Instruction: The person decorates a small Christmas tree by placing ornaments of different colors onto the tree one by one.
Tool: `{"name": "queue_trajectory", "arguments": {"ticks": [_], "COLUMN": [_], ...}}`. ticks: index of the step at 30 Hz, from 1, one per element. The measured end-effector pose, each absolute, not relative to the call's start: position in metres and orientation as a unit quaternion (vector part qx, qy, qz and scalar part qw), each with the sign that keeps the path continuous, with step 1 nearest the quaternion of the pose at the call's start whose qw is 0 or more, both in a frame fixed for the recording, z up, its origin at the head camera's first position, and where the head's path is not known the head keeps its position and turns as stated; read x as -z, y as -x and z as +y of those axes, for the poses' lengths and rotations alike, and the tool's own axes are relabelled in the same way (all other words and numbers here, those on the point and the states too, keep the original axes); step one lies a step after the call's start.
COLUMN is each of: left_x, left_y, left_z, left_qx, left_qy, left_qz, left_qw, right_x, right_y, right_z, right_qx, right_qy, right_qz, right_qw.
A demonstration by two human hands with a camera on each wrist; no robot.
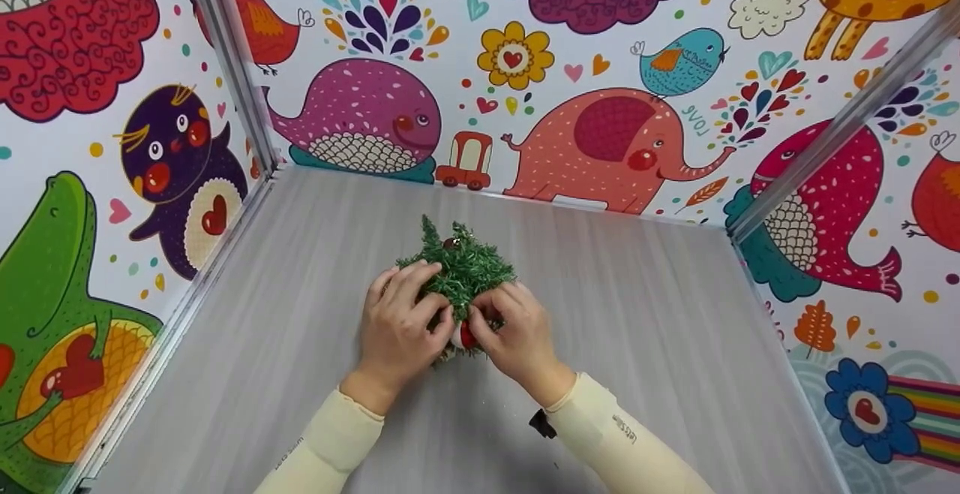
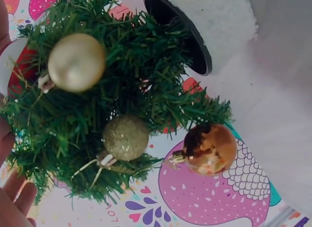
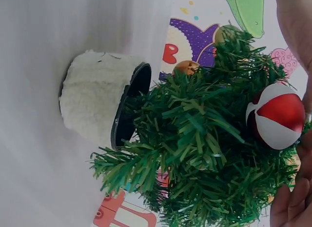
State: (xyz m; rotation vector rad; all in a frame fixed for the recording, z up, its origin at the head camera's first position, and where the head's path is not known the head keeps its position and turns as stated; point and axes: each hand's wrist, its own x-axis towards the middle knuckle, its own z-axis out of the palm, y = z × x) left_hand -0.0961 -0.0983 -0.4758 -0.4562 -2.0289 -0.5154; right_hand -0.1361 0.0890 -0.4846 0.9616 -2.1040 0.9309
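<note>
A small green artificial Christmas tree (image 1: 472, 269) stands upright on the grey table between both hands. Its pot (image 3: 92, 97) has a fuzzy white cover and a black rim. Near the treetop hangs a red and white bauble (image 3: 282, 114). My left hand (image 1: 401, 321) grips the foliage on the left, thumb and index bent together near that bauble. From the right, my right hand (image 1: 521, 329) pinches with thumb and index just above the bauble; the exact spot is hidden. A matte gold bauble (image 2: 76, 62), a glittery gold bauble (image 2: 126, 137) and a shiny copper bauble (image 2: 217, 149) hang on the left side.
The grey table (image 1: 637, 329) is enclosed by panels printed with cartoon animals. Metal rails (image 1: 232, 58) run along the panel corners. A small black object (image 1: 541, 424) shows beside the right sleeve (image 1: 600, 419).
</note>
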Motion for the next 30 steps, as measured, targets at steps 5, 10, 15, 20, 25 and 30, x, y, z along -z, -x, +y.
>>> {"name": "queue_trajectory", "arguments": {"ticks": [5,10,15,20,25,30], "left_x": [0.4767,0.4794,0.4797,0.4804,0.4811,0.4812], "left_y": [0.0964,0.0961,0.0971,0.098,0.0985,0.0984], "left_z": [-0.0991,-0.0984,-0.0982,-0.099,-0.0994,-0.0995], "left_qx": [0.212,0.201,0.191,0.188,0.189,0.191], "left_qy": [0.195,0.212,0.223,0.226,0.229,0.23], "left_qz": [-0.832,-0.83,-0.833,-0.835,-0.836,-0.835], "left_qw": [0.475,0.475,0.47,0.465,0.462,0.461], "right_x": [0.4857,0.4879,0.4876,0.4878,0.488,0.4881], "right_y": [0.1367,0.1352,0.1336,0.1333,0.1326,0.1323], "right_z": [0.0896,0.0899,0.0904,0.0909,0.0915,0.0927], "right_qx": [-0.361,-0.359,-0.349,-0.359,-0.359,-0.359], "right_qy": [-0.355,-0.373,-0.381,-0.385,-0.386,-0.389], "right_qz": [-0.801,-0.797,-0.798,-0.788,-0.788,-0.786], "right_qw": [0.32,0.312,0.31,0.32,0.319,0.32]}}
